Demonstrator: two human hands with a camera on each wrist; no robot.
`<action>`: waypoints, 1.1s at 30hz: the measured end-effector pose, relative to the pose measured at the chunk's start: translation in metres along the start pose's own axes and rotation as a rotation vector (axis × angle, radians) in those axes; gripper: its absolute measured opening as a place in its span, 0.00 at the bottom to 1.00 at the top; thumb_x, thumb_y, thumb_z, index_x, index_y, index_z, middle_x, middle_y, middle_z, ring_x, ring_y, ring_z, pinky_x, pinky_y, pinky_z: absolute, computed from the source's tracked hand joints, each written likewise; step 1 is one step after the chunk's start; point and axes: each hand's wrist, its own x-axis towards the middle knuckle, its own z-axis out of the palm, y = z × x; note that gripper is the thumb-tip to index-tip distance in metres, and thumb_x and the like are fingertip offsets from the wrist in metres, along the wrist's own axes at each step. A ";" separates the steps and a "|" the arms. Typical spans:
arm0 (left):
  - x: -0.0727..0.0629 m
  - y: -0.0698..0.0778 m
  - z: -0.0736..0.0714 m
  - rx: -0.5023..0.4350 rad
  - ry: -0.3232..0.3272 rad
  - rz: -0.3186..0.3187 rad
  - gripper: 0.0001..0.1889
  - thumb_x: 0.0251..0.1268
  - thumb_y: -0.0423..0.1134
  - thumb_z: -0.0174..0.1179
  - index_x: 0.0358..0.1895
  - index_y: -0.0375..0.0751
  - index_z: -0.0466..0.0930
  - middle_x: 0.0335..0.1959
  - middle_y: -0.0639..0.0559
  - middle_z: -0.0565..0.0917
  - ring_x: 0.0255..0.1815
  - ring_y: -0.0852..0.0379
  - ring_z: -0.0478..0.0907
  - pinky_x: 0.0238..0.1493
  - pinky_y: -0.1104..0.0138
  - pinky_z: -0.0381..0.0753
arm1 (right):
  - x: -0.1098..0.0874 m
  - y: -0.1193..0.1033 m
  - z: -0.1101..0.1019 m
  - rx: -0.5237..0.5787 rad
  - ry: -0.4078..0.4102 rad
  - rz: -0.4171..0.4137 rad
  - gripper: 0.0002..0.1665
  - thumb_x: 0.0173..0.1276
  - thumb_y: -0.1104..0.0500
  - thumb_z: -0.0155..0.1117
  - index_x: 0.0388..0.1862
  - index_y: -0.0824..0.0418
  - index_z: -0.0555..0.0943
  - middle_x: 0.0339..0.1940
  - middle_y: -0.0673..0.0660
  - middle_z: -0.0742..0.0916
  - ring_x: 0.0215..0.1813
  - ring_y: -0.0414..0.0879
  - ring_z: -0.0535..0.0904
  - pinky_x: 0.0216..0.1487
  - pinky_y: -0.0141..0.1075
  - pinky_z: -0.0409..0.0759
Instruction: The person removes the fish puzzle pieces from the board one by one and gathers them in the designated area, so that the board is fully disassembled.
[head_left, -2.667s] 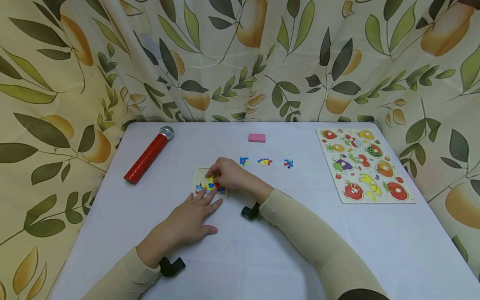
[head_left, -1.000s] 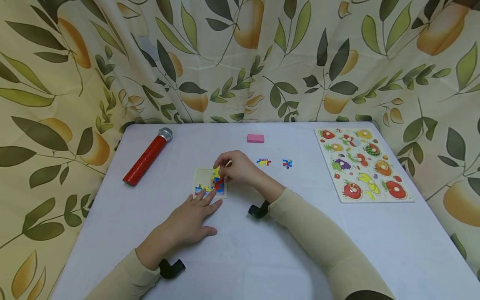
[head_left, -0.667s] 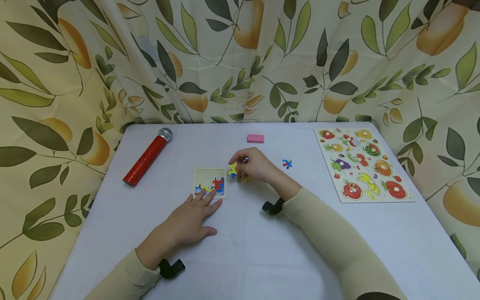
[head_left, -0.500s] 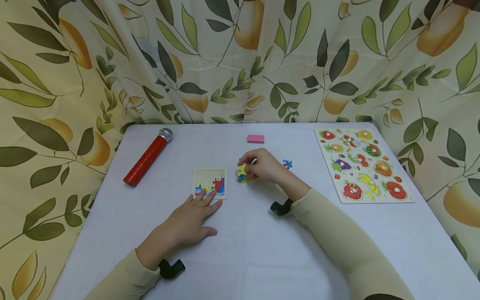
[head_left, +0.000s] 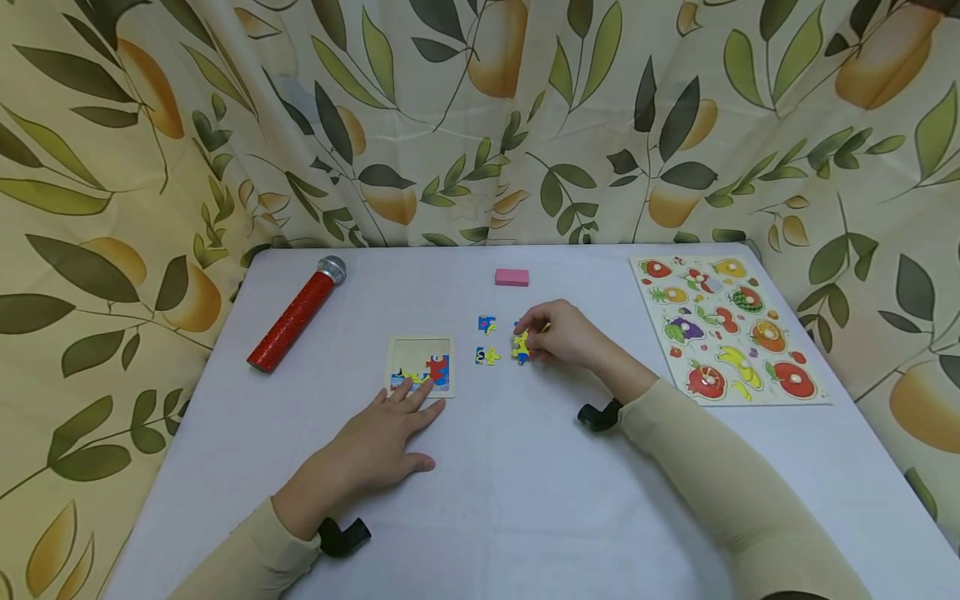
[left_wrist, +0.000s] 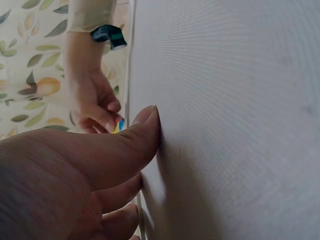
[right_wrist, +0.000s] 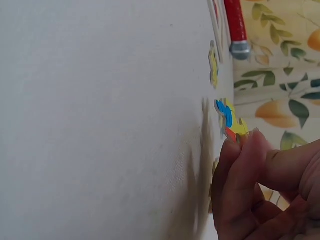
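My right hand (head_left: 558,333) pinches a yellow jigsaw piece (head_left: 521,347) with blue and red parts between thumb and fingertips. In the right wrist view this puzzle piece (right_wrist: 231,119) is tilted close over the white cloth. My left hand (head_left: 375,433) lies with fingers spread, its fingertips over the near edge of the small square puzzle tray (head_left: 393,343). Inside the tray, a red-and-blue piece (head_left: 438,367) fills the near right corner; fingers cover part of the near row. Between tray and right hand lie a blue piece (head_left: 487,322) and a yellow-and-black piece (head_left: 487,356).
A red microphone (head_left: 292,321) lies at the back left. A pink block (head_left: 512,277) sits at the back middle. A fruit puzzle board (head_left: 727,333) lies on the right of the white-covered table (head_left: 480,500). A patterned curtain (head_left: 480,125) hangs behind.
My right hand has lifted the yellow piece out of the tray and carried it rightward. The yellow-and-black piece on the cloth has come into view. My left hand stays put.
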 end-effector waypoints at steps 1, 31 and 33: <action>0.000 0.000 0.000 -0.003 0.001 0.001 0.43 0.68 0.58 0.71 0.84 0.56 0.65 0.90 0.52 0.56 0.92 0.40 0.47 0.88 0.39 0.52 | -0.001 0.001 -0.001 0.001 0.001 0.001 0.13 0.73 0.71 0.65 0.51 0.62 0.90 0.37 0.60 0.83 0.33 0.49 0.84 0.33 0.35 0.87; -0.001 0.001 -0.001 -0.017 0.009 -0.001 0.43 0.68 0.57 0.72 0.84 0.55 0.67 0.90 0.51 0.57 0.92 0.39 0.48 0.88 0.38 0.52 | -0.008 0.005 0.006 -0.158 0.069 0.059 0.09 0.70 0.68 0.70 0.44 0.57 0.91 0.33 0.56 0.88 0.35 0.49 0.81 0.35 0.34 0.80; -0.001 0.001 0.000 -0.017 0.007 -0.002 0.43 0.68 0.57 0.72 0.84 0.55 0.66 0.90 0.51 0.56 0.92 0.39 0.47 0.88 0.38 0.52 | -0.007 0.005 0.008 -0.190 0.083 0.054 0.08 0.70 0.67 0.71 0.44 0.57 0.91 0.33 0.56 0.87 0.36 0.49 0.80 0.35 0.35 0.79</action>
